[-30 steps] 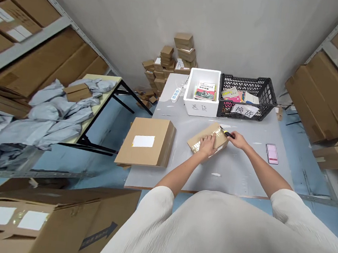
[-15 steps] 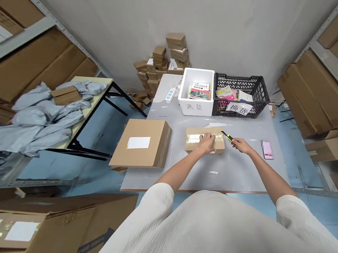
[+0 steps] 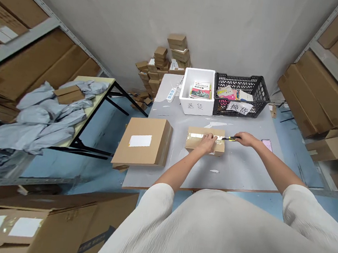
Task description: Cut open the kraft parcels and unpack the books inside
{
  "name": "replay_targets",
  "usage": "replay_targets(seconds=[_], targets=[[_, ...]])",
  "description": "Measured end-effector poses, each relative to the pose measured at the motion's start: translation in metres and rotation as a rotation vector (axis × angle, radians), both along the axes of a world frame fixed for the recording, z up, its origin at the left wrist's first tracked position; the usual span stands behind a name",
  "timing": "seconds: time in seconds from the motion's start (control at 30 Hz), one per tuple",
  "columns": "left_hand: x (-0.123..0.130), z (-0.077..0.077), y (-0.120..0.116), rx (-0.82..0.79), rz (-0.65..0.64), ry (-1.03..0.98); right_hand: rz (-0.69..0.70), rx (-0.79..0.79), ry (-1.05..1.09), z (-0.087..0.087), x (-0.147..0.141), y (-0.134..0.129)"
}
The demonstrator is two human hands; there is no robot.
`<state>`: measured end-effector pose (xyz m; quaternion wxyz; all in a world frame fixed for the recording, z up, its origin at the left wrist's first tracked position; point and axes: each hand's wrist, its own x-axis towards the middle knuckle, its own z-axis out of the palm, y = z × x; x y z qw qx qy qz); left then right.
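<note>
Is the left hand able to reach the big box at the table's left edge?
Probably yes: the left hand rests on the taped box, and nothing seems to block the big box.

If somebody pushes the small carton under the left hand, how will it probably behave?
The small carton is probably fairly stiff: its edges look straight under the left hand. It would likely slide rather than roll, since it is boxy and lies flat on the table. Its glossy tape may feel slippery.
</note>
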<state>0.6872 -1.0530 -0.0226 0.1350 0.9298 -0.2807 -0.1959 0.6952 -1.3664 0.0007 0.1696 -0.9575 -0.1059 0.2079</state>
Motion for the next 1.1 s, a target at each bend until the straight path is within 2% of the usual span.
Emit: replay_targets(seconds=[0.1, 0.23, 0.37, 0.47, 0.67, 0.93, 1.1], targets=[[-0.001, -0.001, 0.002, 0.005, -0.022, -0.007, 0.043, -0.072, -0.038, -0.001, 0.007, 0.008], [-0.002, -0.001, 0.003, 0.017, -0.030, -0.019, 0.048, -0.073, -0.089, -0.004, 0.012, 0.017], [-0.004, 0.000, 0.003, 0.022, -0.033, -0.027, -0.017, -0.057, 0.077, -0.007, 0.013, 0.016], [-0.005, 0.002, 0.004, 0.025, -0.036, -0.026, -0.059, 0.009, 0.247, -0.009, 0.006, 0.008], [-0.005, 0.002, 0.004, 0.042, -0.038, -0.025, -0.098, 0.126, 0.275, -0.015, -0.011, -0.001], [-0.004, 0.002, 0.003, 0.057, -0.062, -0.039, -0.190, 0.231, 0.317, -0.025, -0.026, 0.003], [-0.005, 0.003, 0.004, 0.062, -0.072, -0.044, -0.173, 0.301, 0.409, -0.027, -0.038, -0.006]])
